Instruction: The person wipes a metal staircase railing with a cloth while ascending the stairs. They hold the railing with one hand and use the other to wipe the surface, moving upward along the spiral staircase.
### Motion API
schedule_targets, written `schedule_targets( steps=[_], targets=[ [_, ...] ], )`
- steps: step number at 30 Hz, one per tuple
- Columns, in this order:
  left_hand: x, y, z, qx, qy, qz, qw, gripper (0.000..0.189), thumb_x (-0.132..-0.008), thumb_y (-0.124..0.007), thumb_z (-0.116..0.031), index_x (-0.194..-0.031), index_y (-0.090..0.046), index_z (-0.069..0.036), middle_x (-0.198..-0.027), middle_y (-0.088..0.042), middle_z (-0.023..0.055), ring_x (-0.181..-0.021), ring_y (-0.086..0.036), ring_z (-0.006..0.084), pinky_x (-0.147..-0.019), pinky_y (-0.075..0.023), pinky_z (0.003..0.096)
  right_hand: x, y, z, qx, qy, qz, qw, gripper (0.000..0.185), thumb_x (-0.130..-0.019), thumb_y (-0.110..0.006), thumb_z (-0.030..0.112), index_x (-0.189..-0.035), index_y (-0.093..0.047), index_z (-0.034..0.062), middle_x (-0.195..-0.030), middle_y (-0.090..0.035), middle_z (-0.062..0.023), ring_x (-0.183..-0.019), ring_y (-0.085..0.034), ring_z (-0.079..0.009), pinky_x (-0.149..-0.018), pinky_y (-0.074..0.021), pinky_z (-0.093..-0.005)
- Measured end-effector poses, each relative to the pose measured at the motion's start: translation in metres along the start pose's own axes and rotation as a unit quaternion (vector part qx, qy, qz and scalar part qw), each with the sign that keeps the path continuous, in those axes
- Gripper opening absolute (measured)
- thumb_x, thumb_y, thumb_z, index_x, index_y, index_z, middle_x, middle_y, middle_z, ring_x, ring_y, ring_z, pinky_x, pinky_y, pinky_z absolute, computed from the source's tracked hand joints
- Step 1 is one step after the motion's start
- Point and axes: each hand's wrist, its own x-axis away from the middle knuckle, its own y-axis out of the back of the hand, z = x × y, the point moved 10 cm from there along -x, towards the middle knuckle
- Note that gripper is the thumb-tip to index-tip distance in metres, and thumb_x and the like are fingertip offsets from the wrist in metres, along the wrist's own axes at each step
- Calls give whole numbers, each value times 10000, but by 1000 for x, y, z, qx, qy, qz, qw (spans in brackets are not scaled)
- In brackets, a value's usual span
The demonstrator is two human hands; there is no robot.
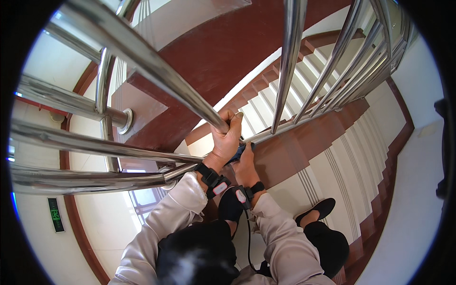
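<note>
My left hand (pixel 225 143) is wrapped around a shiny stainless-steel baluster (pixel 167 78) of the stair railing. Close beside it, my right hand (pixel 245 168) holds a dark blue cloth (pixel 238 154) at the low metal bottom rail (pixel 267 135). Most of the cloth is hidden by the hands, so its exact contact with the metal cannot be seen. Both wrists wear black straps with small devices.
Stair treads (pixel 335 167) with grooved edges descend on the right beside a white wall (pixel 416 185). Beyond the railing lies another flight (pixel 285 92). Thick handrail tubes (pixel 89 180) cross at left. A black shoe (pixel 317 211) rests on a step; a cable (pixel 249 238) hangs below my right wrist.
</note>
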Motion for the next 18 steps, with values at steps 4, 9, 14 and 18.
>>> schedule_targets(
  steps=[4,9,14,18],
  targets=[
    [-1,0,0,11,-22,2,1000,369,-1012,-609,-36,-725,-391,-116,-626,-394,-83,-570,-339,15,-493,-273,231,21,-31,-5,81,-15,68,994,489,-1113,-415,421,-1336,-524,-1,-1161,-647,-121,-1081,-668,-272,-864,-591,-422],
    [-2,-4,-13,-53,-35,2,998,400,-1007,-653,-70,-710,-386,-85,-659,-367,-47,-656,-317,67,-565,-329,300,43,-37,30,296,23,55,953,269,-1039,-519,147,-1208,-586,-50,-1080,-676,-171,-950,-710,-282,-798,-581,-394],
    [4,-7,-13,-109,119,61,985,260,-996,-710,-238,-1073,-560,-40,-783,-497,1,-770,-454,124,-703,-464,316,78,-80,71,599,261,123,747,407,-1077,-497,345,-1281,-554,-3,-1122,-654,-104,-1008,-671,-223,-838,-551,-356],
    [29,-4,-55,-238,116,183,947,681,-974,-703,-469,-1400,-453,1,-1164,-614,160,-1179,-592,268,-1048,-460,432,88,-115,84,398,230,129,879,424,-1108,-459,400,-1341,-538,55,-1204,-621,-58,-1063,-634,-174,-899,-520,-324]
  ],
)
